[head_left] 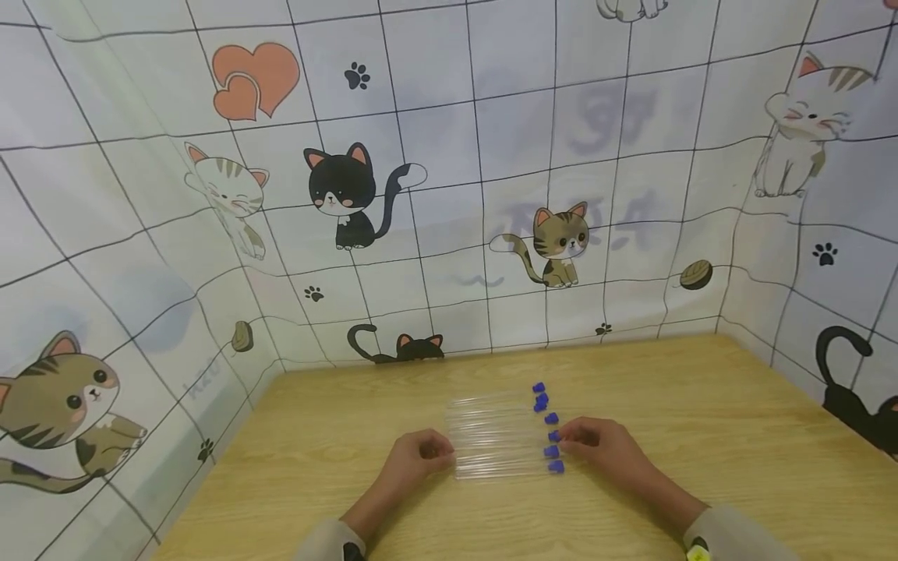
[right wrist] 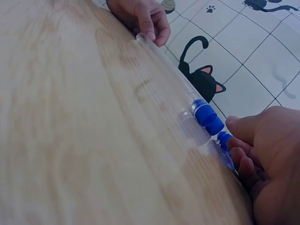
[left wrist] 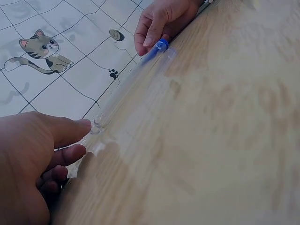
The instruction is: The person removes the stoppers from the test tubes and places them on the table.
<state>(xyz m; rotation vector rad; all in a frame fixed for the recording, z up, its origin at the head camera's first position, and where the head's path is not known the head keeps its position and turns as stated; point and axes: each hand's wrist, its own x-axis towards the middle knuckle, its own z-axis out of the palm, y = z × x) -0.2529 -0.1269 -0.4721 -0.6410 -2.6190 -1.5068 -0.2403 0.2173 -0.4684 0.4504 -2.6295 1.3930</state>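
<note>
Several clear tubes [head_left: 491, 448] with blue caps lie side by side in a row on the wooden table [head_left: 365, 405]. Their capped ends point right, and the blue caps [head_left: 556, 467] stand unevenly, a little staggered. My left hand [head_left: 419, 458] is at the plain left ends, fingers loosely bent, with the thumb tip right at a tube end [left wrist: 97, 124] in the left wrist view. My right hand [head_left: 605, 446] is at the capped ends. In the right wrist view its bent fingers reach a blue cap [right wrist: 224, 139], while the thumb stays just above.
A white cloth [head_left: 435, 202] printed with grid lines and cats hangs behind the table and along both sides. The table's back edge [head_left: 505, 353] runs beyond the tubes. Light sleeves [head_left: 744, 534] cover both forearms.
</note>
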